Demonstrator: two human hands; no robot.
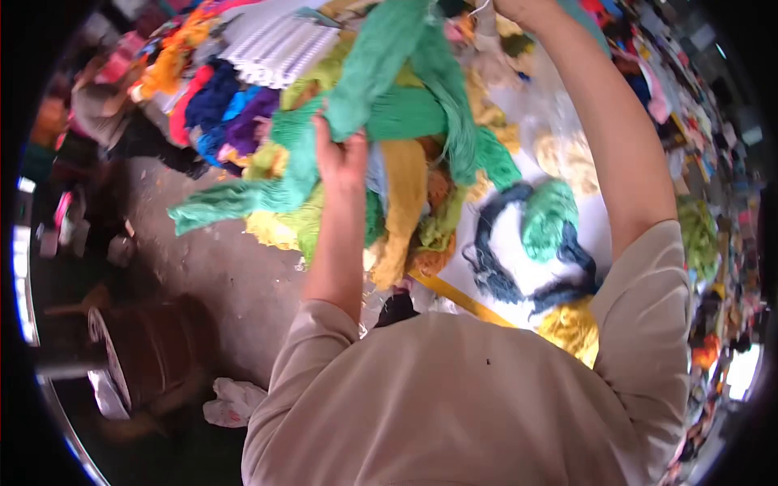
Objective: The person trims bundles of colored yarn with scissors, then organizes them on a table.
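A green yarn skein (381,65) hangs down from the top edge over a heap of other skeins. My left hand (342,158) is closed around its lower left part, with the thumb and fingers pressed into the strands. More green yarn (235,202) trails out to the left of that wrist. My right hand (516,8) is at the top edge, mostly cut off, close to a thin white string (481,8); its fingers are hidden. Mustard yarn (403,194) and lime yarn (308,227) lie beneath the green.
On the white surface at right lie a dark blue skein (490,235), a mint green bundle (551,219) and golden yarn (571,328). A yellow strip (462,298) runs along the near edge. Another person (109,105) is at the far left. A brown drum (154,348) stands on the floor.
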